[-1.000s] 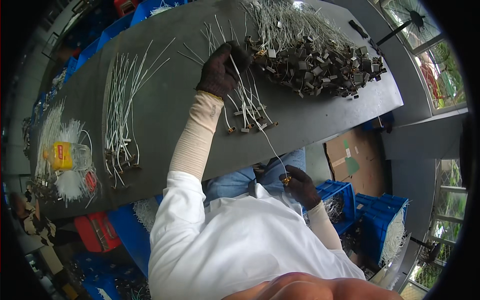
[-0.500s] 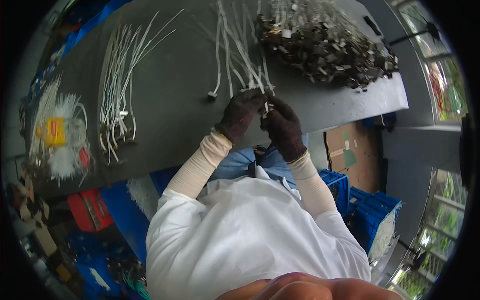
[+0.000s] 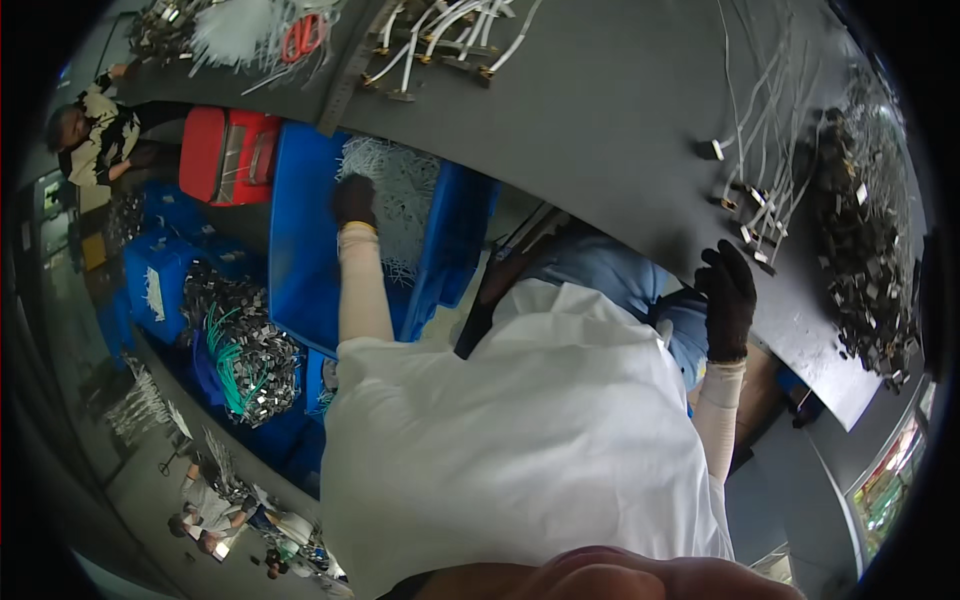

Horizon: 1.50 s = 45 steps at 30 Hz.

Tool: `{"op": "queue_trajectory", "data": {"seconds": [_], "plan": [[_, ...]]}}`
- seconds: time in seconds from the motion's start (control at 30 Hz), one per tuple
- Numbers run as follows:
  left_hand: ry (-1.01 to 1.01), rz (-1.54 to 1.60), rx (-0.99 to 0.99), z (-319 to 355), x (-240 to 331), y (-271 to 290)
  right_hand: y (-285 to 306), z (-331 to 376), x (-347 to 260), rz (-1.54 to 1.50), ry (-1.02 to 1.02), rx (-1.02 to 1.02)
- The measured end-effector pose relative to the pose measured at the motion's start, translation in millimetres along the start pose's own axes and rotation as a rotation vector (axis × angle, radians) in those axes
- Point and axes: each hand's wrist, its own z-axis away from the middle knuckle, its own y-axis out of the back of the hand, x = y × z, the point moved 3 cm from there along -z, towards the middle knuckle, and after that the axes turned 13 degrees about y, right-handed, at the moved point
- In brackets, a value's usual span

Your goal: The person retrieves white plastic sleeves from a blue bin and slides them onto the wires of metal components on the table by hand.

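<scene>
My left hand (image 3: 352,200), in a dark glove, reaches over the blue bin (image 3: 300,240) to my left. White cut strips (image 3: 400,195) fill the bin beside it. Its fingers are hidden, so I cannot see whether it holds anything. At the table's near edge on the right, my right hand (image 3: 728,305), also dark-gloved, is raised and open, with its fingers apart and nothing visible in them. Just beyond it lies a loose group of white cables with small connectors (image 3: 765,215) on the grey table (image 3: 600,130).
Far right on the table is a heap of dark metal-ended connectors (image 3: 870,260). More white cables (image 3: 430,45) lie at the top. A red container (image 3: 225,155) stands left of the bin, with a pile of connectors (image 3: 265,365) below. People (image 3: 215,515) are in the background.
The view has swung left. My hands have parted from where they were together at the cables: the left has gone out over the bin, while the right stays by the table edge, opened.
</scene>
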Motion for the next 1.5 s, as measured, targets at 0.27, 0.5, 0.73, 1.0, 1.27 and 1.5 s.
{"op": "queue_trajectory", "data": {"seconds": [0.27,0.5,0.73,1.0,1.27,1.5], "plan": [[0.408,0.392,-0.438,28.1,73.1,-108.4,-19.9,19.8,-10.7,0.251,0.014,-0.029],[0.567,0.180,-0.727,34.6,102.5,-108.4,-35.8,35.5,-9.4,0.335,-0.074,0.025],[0.490,0.276,-0.612,57.2,82.3,-198.7,-118.6,-3.6,-30.0,0.515,-0.026,-0.233],[0.316,0.859,-0.236,92.1,7.0,-133.0,-329.1,-34.5,-13.7,0.585,0.276,-1.020],[0.318,1.244,-0.107,117.1,-24.4,19.1,-459.7,-11.4,48.3,0.747,0.467,-1.313],[0.126,1.135,0.113,128.6,-21.1,78.4,-500.1,15.3,45.4,0.453,0.193,-1.431]]}}
